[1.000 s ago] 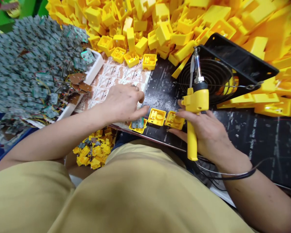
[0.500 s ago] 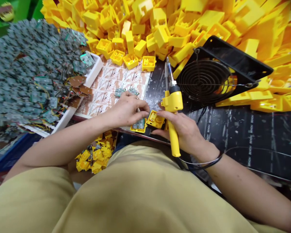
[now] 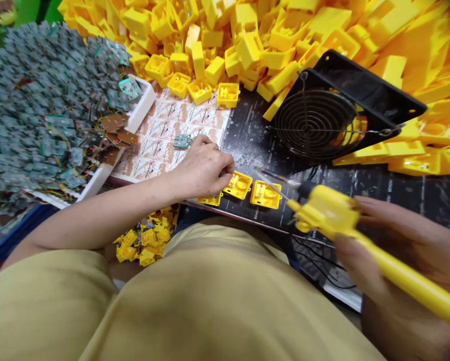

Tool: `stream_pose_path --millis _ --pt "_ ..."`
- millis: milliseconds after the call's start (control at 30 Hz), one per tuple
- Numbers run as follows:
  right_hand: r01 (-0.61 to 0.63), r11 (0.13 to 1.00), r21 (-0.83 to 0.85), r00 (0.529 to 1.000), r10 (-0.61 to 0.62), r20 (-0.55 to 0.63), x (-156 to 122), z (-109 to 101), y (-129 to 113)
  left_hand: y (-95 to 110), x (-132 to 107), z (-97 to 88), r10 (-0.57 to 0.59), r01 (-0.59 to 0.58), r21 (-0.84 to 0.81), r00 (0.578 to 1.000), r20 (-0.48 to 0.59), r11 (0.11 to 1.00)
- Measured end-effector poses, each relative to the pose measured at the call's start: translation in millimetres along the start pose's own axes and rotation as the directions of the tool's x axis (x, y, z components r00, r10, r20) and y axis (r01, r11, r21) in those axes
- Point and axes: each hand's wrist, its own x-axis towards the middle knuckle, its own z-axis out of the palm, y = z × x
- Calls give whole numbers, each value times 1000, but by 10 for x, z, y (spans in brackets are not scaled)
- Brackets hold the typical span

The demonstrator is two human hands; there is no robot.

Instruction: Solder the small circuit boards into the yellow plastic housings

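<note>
My right hand point(image 3: 398, 311), blurred by motion, is wrapped round a yellow soldering gun point(image 3: 333, 213). Its thin metal tip points left, over a yellow plastic housing point(image 3: 265, 194) lying open side up at the bench edge. My left hand point(image 3: 206, 168) has its fingers curled and pinched together at a second yellow housing point(image 3: 239, 185). Whatever is between those fingertips is hidden. A third housing point(image 3: 210, 199) lies partly under the left hand. Just beyond that hand, a small green circuit board point(image 3: 182, 141) rests on the patterned sheet point(image 3: 153, 145).
A black fan point(image 3: 311, 125) stands on the dark bench point(image 3: 364, 200) at right. Behind is a large heap of yellow housings point(image 3: 213, 37). Many circuit boards point(image 3: 40, 105) are piled at left behind a white foam edge point(image 3: 142, 105). More yellow pieces point(image 3: 150, 240) lie below the bench edge.
My right hand has swung right and towards me with the soldering gun, whose tip has turned from pointing away to pointing left. The rightmost housing is now uncovered. My left hand has barely shifted.
</note>
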Motion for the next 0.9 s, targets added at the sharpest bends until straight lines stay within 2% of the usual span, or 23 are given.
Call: stream_pose_path --millis 33,133,200,333,567,767,900 --pt "7 999 -31 999 -9 -39 6 88 10 8 2 2 4 -4 18 1000 -3 1000" --pt "144 987 76 988 -139 -70 57 297 3 17 -1 5 6 -5 44 1000 -18 999" --pt "203 970 131 978 -195 -73 96 354 -19 15 -3 8 5 -4 48 1000 -27 999" --pt "215 968 127 977 -212 -37 138 356 -36 5 1 9 37 -35 79 999 -30 996" --pt "382 921 81 919 -388 68 197 299 -39 20 18 4 108 -101 151 993 -43 983" --pt "323 946 29 935 -324 143 226 120 -2 28 29 -6 121 -114 194 992 -25 974" --pt "155 987 35 983 -158 90 84 90 87 35 32 -17 108 -105 177 994 -10 979"
